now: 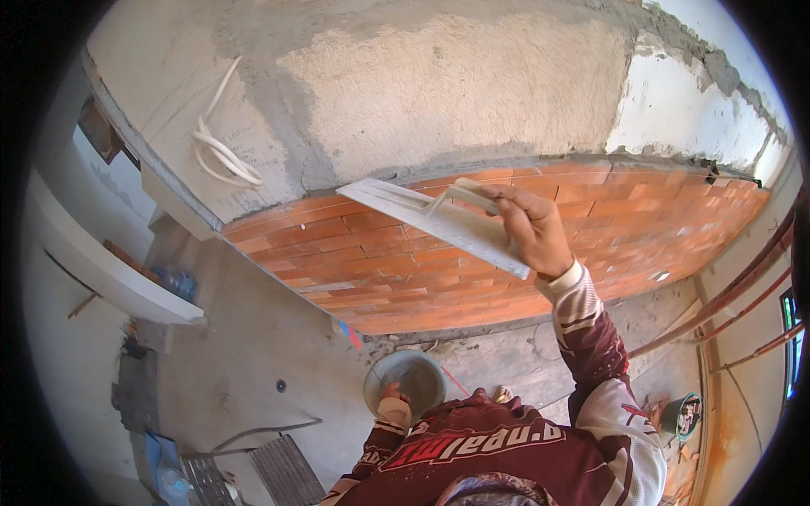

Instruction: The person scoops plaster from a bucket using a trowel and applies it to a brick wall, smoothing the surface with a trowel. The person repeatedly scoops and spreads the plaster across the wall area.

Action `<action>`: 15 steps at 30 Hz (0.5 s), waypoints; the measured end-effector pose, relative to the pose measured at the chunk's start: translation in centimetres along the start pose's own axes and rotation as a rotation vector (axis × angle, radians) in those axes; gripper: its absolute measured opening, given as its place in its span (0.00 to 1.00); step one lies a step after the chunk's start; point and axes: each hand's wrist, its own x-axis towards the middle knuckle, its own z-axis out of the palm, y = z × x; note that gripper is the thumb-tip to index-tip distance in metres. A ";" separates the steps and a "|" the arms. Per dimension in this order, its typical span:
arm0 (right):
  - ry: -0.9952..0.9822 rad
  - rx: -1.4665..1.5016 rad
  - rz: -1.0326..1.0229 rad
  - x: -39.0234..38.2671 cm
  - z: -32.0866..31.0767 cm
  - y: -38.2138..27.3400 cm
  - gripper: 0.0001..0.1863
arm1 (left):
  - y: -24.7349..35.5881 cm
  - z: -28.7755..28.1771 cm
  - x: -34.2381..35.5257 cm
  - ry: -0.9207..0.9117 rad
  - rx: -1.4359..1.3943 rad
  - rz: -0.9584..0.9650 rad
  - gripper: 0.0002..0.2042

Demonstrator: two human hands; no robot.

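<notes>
My right hand [533, 228] is closed round the handle of a plastering trowel [439, 226], raised in front of the wall. The trowel's long, flat, pale blade slants across my view, overlapping the orange brickwork [371, 282] and the plaster edge above it. Lower down, my left hand [394, 391] is at the near left rim of a round grey bucket [371, 384], with its fingers curled over the rim and partly hidden. Some grey material shows inside the bucket.
Rough beige plaster [456, 84] with grey mortar strips covers the upper wall. White cables [224, 156] hang from it at left. Reddish hoses or pipes [726, 295] run along the right side. On the floor stand a dark pail [675, 417] and a grey slatted panel [287, 468].
</notes>
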 end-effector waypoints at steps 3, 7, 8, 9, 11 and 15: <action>-0.019 -0.065 -0.057 0.4 1.7 -0.4 0.12 | 0.0 0.0 -0.3 0.045 -0.044 0.053 0.19; -0.012 -0.164 -0.098 1.1 2.6 -0.3 0.12 | 0.9 -0.4 -0.7 -0.012 -0.021 -0.053 0.19; -0.019 -0.186 -0.108 1.2 2.6 0.0 0.12 | 0.8 -0.6 -0.6 -0.005 -0.038 -0.042 0.19; -0.026 -0.209 -0.118 1.2 2.7 0.1 0.12 | 0.7 -0.7 -0.5 0.002 -0.054 -0.031 0.19; -0.012 -0.204 -0.049 1.2 2.5 -0.9 0.12 | 0.6 -0.9 -0.6 0.016 -0.019 -0.010 0.20; 0.026 -0.209 -0.008 1.2 1.1 -1.2 0.13 | 1.3 -0.3 -2.8 0.020 0.145 -0.001 0.21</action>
